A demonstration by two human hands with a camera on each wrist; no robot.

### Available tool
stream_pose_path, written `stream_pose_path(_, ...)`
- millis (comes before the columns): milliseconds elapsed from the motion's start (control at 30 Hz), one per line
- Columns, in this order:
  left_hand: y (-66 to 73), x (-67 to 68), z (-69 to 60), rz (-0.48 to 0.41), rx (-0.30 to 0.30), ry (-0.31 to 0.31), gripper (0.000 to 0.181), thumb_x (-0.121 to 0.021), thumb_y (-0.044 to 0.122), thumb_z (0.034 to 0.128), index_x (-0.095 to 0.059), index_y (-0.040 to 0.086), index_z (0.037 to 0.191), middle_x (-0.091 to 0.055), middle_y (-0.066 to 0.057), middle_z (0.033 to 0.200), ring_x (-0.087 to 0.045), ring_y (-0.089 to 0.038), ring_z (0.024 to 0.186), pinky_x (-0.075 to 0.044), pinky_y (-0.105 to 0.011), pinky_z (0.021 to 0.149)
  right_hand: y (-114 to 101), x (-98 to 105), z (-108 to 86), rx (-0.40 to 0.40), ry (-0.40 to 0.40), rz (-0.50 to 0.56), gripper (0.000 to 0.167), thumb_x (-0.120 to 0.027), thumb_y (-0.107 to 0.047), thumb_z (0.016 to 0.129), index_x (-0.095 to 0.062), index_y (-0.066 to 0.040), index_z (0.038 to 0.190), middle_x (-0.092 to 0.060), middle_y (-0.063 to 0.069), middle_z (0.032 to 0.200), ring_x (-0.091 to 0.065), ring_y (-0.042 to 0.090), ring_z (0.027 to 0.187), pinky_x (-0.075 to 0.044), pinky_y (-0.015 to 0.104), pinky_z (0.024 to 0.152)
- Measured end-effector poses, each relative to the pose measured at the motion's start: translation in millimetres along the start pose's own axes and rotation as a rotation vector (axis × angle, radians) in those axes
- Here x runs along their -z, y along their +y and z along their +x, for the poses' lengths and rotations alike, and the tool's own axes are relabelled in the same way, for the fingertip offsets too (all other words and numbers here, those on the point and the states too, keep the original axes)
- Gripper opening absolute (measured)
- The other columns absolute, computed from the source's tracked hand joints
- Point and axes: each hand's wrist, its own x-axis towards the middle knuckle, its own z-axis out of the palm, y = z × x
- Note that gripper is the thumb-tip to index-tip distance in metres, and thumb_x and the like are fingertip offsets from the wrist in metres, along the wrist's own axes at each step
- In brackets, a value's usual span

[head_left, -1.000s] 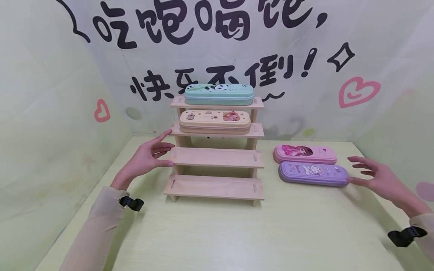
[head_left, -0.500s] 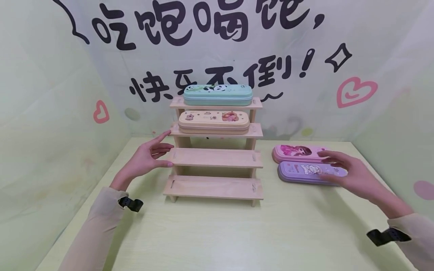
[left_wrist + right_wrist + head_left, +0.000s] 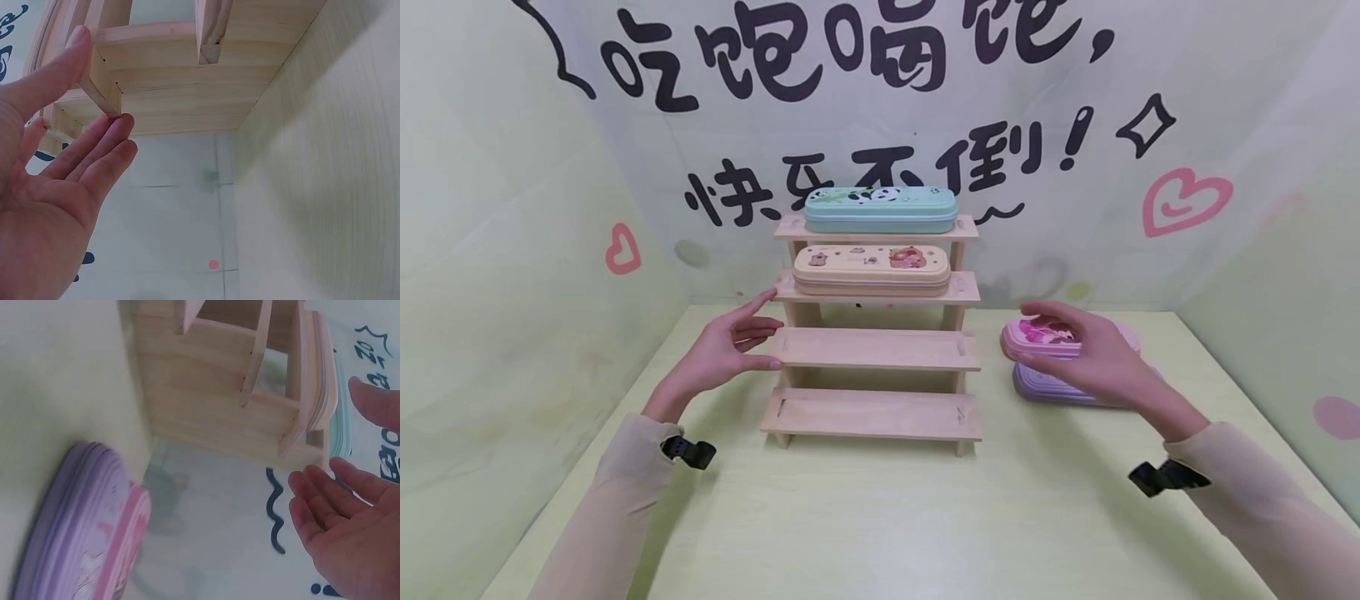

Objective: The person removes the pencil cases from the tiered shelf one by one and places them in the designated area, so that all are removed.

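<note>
A four-tier wooden display stand (image 3: 877,348) stands on the table. My left hand (image 3: 722,354) touches its left end, fingertips and thumb against the edges of the middle tiers; the left wrist view shows the same hand (image 3: 69,181) with the thumb on a shelf end. The top tier bears a mint pencil case (image 3: 880,212) with pandas, the tier below a cream pencil case (image 3: 871,271). My right hand (image 3: 1097,354), fingers loosely bent and holding nothing, hovers over a pink pencil case (image 3: 1018,340) and a purple pencil case (image 3: 1052,387), partly hiding both.
The two lower tiers of the stand bear nothing. A pale table (image 3: 865,517) extends in front. Behind it hangs a white printed backdrop (image 3: 1075,242) with dark lettering, and side panels close in left and right.
My right hand has moved left from beyond the right end of the purple pencil case to above the two cases. My left hand stays at the stand; the pencil cases have not moved.
</note>
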Motion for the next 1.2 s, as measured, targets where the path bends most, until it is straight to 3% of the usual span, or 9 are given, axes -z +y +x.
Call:
stream_pose_path(100, -0.6, 0.1, -0.5, -0.001, -0.003, 0.001, 0.108, -0.094, 0.004, 0.0789, -0.036, 0.037, 0.165, -0.064, -0.017, 0.139, -0.060, -0.032, 0.131, -0.049, -0.043, 0.113, -12, -4, 14.2, -0.020, -0.050, 0.044, 0.072, -0.085, -0.036, 0.091, -0.054, -0.017, 0.154, -0.061, 0.008, 0.144, -0.057, 0.030, 0.127, -0.051, 0.054, 0.106)
stream_pose_path(233, -0.4, -0.2, -0.7, -0.006, -0.009, 0.001, 0.108, -0.094, 0.004, 0.0787, -0.037, 0.036, 0.165, -0.064, -0.017, 0.139, -0.061, -0.032, 0.131, -0.050, -0.037, 0.111, -21, -10, 33.1, 0.012, -0.087, 0.081, 0.077, -0.087, -0.029, 0.090, -0.051, -0.011, 0.156, -0.058, 0.013, 0.147, -0.053, 0.037, 0.134, -0.046, 0.063, 0.112)
stream_pose_path(467, -2.0, -1.0, -0.8, -0.011, -0.014, -0.002, 0.108, -0.093, 0.003, 0.0794, -0.036, 0.036, 0.165, -0.063, -0.017, 0.139, -0.061, -0.032, 0.130, -0.048, -0.045, 0.113, -31, -21, 63.2, 0.035, -0.073, 0.096, 0.077, -0.086, -0.027, 0.090, -0.050, -0.006, 0.155, -0.057, 0.016, 0.149, -0.053, 0.038, 0.135, -0.042, 0.058, 0.117)
stream_pose_path(633, -2.0, -0.2, -0.4, -0.010, -0.006, -0.001, 0.108, -0.094, 0.004, 0.0792, -0.037, 0.037, 0.165, -0.064, -0.016, 0.139, -0.061, -0.031, 0.131, -0.050, -0.038, 0.112, -35, -28, 85.0, 0.026, -0.066, 0.097, 0.079, -0.086, -0.028, 0.091, -0.049, -0.004, 0.156, -0.053, 0.016, 0.154, -0.052, 0.039, 0.138, -0.041, 0.056, 0.119)
stream_pose_path(800, -1.2, 0.3, -0.8, -0.012, -0.002, 0.000, 0.108, -0.093, 0.003, 0.0795, -0.037, 0.036, 0.165, -0.063, -0.017, 0.139, -0.061, -0.032, 0.131, -0.050, -0.038, 0.112, -39, -35, 102.8, 0.011, -0.069, 0.115, 0.079, -0.086, -0.032, 0.090, -0.049, -0.007, 0.156, -0.052, 0.014, 0.156, -0.051, 0.038, 0.139, -0.040, 0.057, 0.119)
stream_pose_path(1200, 1.3, 0.0, -1.4, -0.008, -0.001, 0.002, 0.108, -0.092, 0.002, 0.0801, -0.036, 0.036, 0.165, -0.063, -0.017, 0.140, -0.060, -0.031, 0.132, -0.048, -0.044, 0.113, -49, -44, 125.5, 0.020, -0.061, 0.143, 0.082, -0.089, -0.023, 0.086, -0.049, -0.006, 0.156, -0.057, 0.016, 0.150, -0.057, 0.036, 0.134, -0.046, 0.051, 0.117)
